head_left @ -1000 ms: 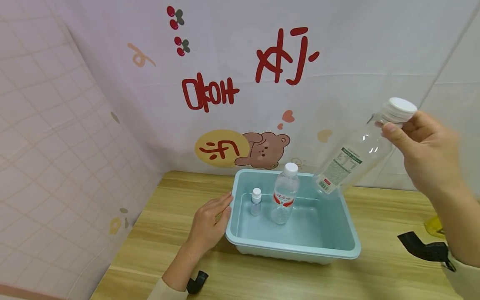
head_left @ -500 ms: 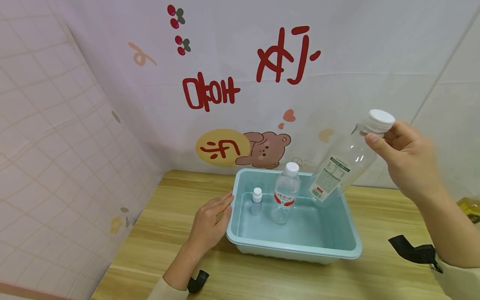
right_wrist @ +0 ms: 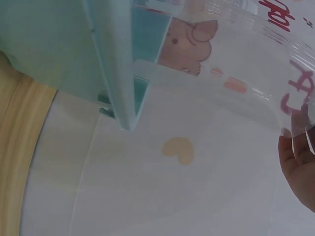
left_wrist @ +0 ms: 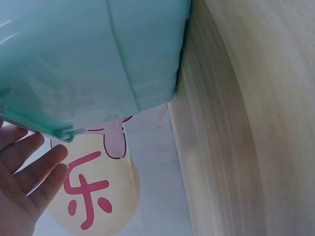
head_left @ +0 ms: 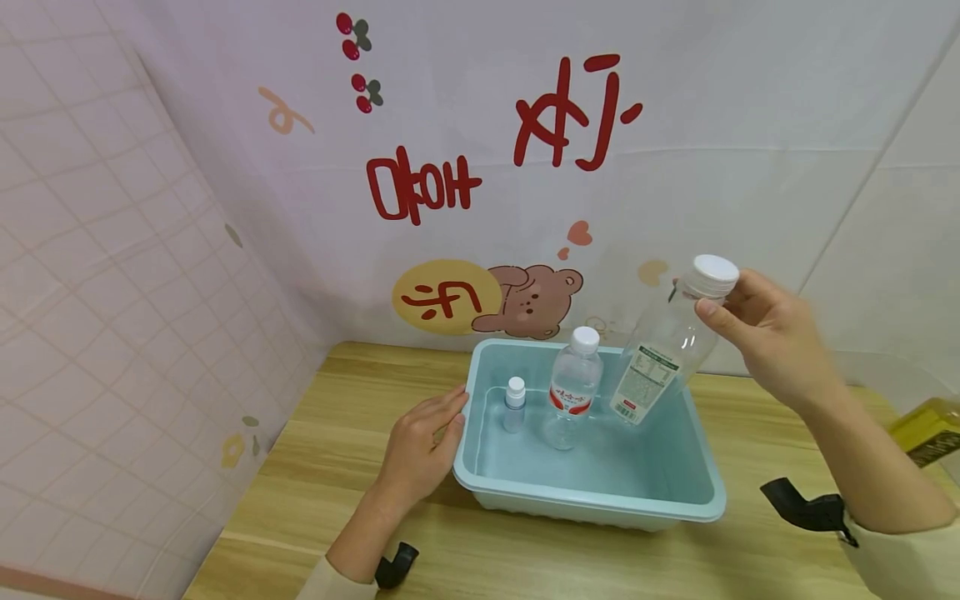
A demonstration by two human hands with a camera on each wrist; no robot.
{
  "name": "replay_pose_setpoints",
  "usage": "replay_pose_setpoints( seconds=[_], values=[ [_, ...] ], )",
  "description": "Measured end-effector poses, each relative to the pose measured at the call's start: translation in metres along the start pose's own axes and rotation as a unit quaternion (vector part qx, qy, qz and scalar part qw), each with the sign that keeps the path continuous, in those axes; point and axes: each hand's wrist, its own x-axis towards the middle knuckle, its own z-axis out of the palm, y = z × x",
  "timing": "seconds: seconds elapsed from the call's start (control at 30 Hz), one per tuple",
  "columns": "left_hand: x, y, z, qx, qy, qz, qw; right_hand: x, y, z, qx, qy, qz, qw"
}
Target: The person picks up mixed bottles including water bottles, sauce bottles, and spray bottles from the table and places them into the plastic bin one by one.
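My right hand (head_left: 772, 337) grips a large clear plastic bottle (head_left: 678, 329) just below its white cap. The bottle tilts, its labelled lower end inside the pale blue plastic basin (head_left: 592, 498). In the right wrist view this bottle (right_wrist: 206, 98) slants past the basin's rim (right_wrist: 118, 64). Against the basin's left side rests my left hand (head_left: 420, 450); in the left wrist view its relaxed fingers (left_wrist: 42, 172) touch the rim from outside. Inside the basin stand a small white-capped bottle (head_left: 514, 408) and a medium clear bottle (head_left: 576, 387) with a red and white label.
The basin sits on a wooden table (head_left: 300, 467) close to a white backdrop (head_left: 720, 125) with red characters and a cartoon bear. At the far right lies a bottle of yellow liquid (head_left: 926, 429), partly behind the right forearm. Black wrist mounts (head_left: 802, 504) stick out from the sleeves.
My right hand has moved left and down, lowering the large bottle's bottom end into the basin. The yellow bottle shows more from behind the forearm. The left hand stays on the rim.
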Motion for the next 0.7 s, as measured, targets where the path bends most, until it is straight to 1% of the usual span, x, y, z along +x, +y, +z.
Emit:
replay_pose_setpoints(
  seconds=[0.23,0.5,0.7],
  values=[
    [0.000,0.001,0.000,-0.001,0.001,0.000,1.0000,-0.003,0.010,0.006,-0.027,-0.035,0.002,0.999],
    [-0.001,0.000,0.001,-0.001,0.003,0.003,1.0000,-0.007,0.018,0.014,-0.059,-0.074,0.023,0.995],
    [0.000,0.000,0.000,-0.002,-0.001,0.001,1.0000,-0.010,0.023,0.018,-0.060,-0.102,0.028,0.993]
  ],
)
